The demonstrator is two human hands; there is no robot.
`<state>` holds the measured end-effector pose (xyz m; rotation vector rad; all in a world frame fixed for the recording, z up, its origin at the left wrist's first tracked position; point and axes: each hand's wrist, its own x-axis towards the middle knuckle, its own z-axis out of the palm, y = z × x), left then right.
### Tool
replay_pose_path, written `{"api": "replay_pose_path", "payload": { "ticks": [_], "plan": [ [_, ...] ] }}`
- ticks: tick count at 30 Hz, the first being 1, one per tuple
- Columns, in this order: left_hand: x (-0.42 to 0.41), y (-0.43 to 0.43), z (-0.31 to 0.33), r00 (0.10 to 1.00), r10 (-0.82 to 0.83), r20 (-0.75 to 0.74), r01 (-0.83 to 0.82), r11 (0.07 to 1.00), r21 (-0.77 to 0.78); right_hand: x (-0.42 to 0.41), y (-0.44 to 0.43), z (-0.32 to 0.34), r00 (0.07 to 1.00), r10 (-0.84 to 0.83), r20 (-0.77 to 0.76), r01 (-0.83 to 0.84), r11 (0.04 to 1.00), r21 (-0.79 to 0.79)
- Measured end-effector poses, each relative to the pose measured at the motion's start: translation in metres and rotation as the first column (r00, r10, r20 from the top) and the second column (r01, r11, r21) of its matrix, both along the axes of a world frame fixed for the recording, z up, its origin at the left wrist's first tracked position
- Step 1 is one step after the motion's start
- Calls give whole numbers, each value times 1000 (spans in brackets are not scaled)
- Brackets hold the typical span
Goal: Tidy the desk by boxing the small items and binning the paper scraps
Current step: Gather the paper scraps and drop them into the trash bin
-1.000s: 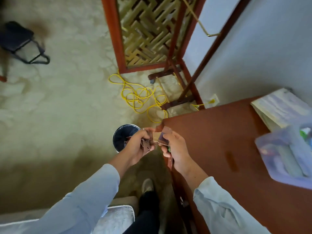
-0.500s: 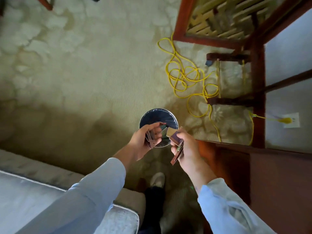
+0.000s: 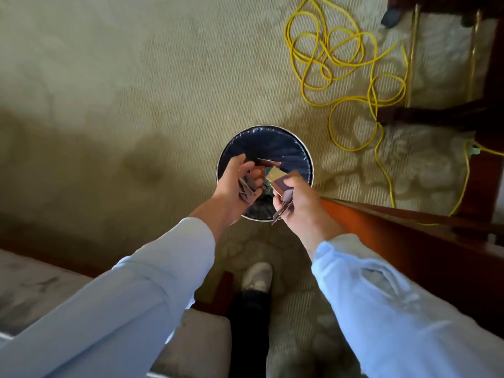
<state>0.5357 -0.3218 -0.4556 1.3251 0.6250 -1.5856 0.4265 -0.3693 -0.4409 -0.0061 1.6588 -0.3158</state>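
Observation:
A round bin (image 3: 286, 144) with a dark liner stands on the carpet just past the desk's corner. Both hands hover over its mouth. My left hand (image 3: 236, 188) grips several brownish paper scraps (image 3: 246, 190) in its curled fingers, and one scrap (image 3: 268, 161) sticks out past the fingertips. My right hand (image 3: 298, 199) pinches more scraps (image 3: 281, 181), purple-brown and tan, between thumb and fingers; one piece hangs below the hand.
The reddish-brown desk's (image 3: 409, 241) edge runs to the right of my right arm. A tangled yellow cable (image 3: 343, 64) lies on the carpet beyond the bin, beside dark wooden furniture legs (image 3: 436, 115). A grey cushion (image 3: 32, 290) sits at lower left, my shoe (image 3: 257, 276) below the bin.
My view has swung down from the desk to the floor. Both hands have carried the scraps off the desk's corner to a spot directly over the bin.

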Motion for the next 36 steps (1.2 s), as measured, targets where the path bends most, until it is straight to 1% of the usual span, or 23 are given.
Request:
{"api": "replay_pose_path", "payload": {
  "ticks": [2, 5, 6, 10, 11, 13, 16, 18, 20, 23, 25, 30, 33, 36],
  "plan": [
    [0, -3, -5, 1000, -23, -7, 23, 999, 26, 3, -1, -9, 999, 23, 25, -23, 1000, -8],
    [2, -2, -8, 987, -158, -1, 158, 987, 41, 2, -4, 2, 991, 56, 122, -56, 998, -11],
    [3, -1, -7, 982, -190, 7, 189, 981, 47, -1, -4, 6, 989, 44, 139, -43, 999, -8],
    [3, 7, -1, 967, -247, 67, 242, 967, 84, -10, 0, 18, 988, 19, 156, -22, 1000, 20],
    [2, 9, 2, 960, -265, 92, 256, 962, 98, -11, 2, 18, 989, 38, 145, -42, 999, 23],
    [-1, 13, 10, 945, -297, 139, 284, 952, 111, -11, 7, 24, 991, 63, 118, -65, 998, 10],
    [-8, 18, 27, 932, -316, 180, 303, 948, 97, -12, 20, 32, 995, 36, 97, -33, 999, -38],
    [-12, 20, 41, 939, -293, 179, 285, 956, 67, -17, 28, 43, 996, 29, 88, -21, 996, -89],
    [-17, 23, 58, 951, -262, 164, 261, 965, 28, -21, 36, 58, 997, 50, 63, -38, 982, -183],
    [-26, 28, 89, 956, -236, 172, 244, 969, -27, -27, 48, 90, 994, 110, 9, -100, 930, -353],
    [-31, 34, 113, 952, -239, 190, 256, 964, -73, -33, 59, 112, 992, 126, -14, -119, 893, -434],
    [-42, 58, 174, 921, -291, 258, 342, 922, -181, -51, 89, 168, 995, 98, -15, -89, 823, -560],
    [-54, 83, 209, 887, -329, 323, 405, 892, -203, -68, 117, 199, 996, 87, -14, -77, 778, -624],
    [-67, 115, 249, 868, -347, 356, 442, 866, -233, -88, 153, 234, 994, 103, -28, -95, 744, -662]
  ]
}}
